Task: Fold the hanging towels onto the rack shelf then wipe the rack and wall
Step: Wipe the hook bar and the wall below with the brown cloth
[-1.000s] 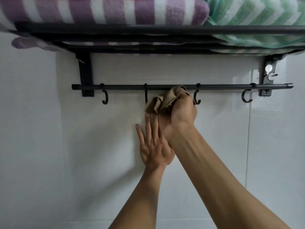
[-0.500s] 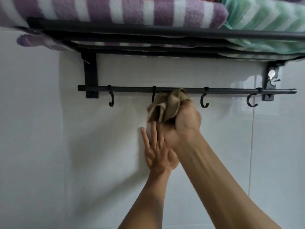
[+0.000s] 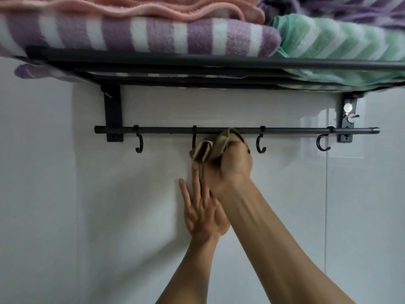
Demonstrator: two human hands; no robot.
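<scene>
- The right hand (image 3: 235,163) is curled into a fist around a bunched tan cloth (image 3: 215,144), holding it up against the black rail (image 3: 285,129) of the wall rack (image 3: 197,64).
- The cloth touches the rail between the second hook (image 3: 194,139) and the third hook (image 3: 260,144), counting from the left; its folds stick out of the fist to the left and cover the lower end of the second hook.
- The left hand (image 3: 203,213) lies flat on the white tiled wall (image 3: 98,205), just below the cloth, its fingers straight and slightly spread, pointing up. Its thumb side is hidden behind the right forearm, which crosses over it.
- The rail carries two more hooks: one near its left end (image 3: 139,143) and one near its right end (image 3: 323,143). No towel hangs from any of them.
- On the rack's shelf, above the rail, lie folded towels: a purple-and-white striped towel (image 3: 153,36) on the left, with a pink towel (image 3: 142,7) on top of it.
- A green-and-white towel (image 3: 339,44) sits on the right, touching the striped one, with another purple striped towel (image 3: 350,7) on top of it.
- A black bracket (image 3: 112,110) fixes the rack to the wall on the left; a second bracket (image 3: 348,119), on the right, bears a shiny screw.
</scene>
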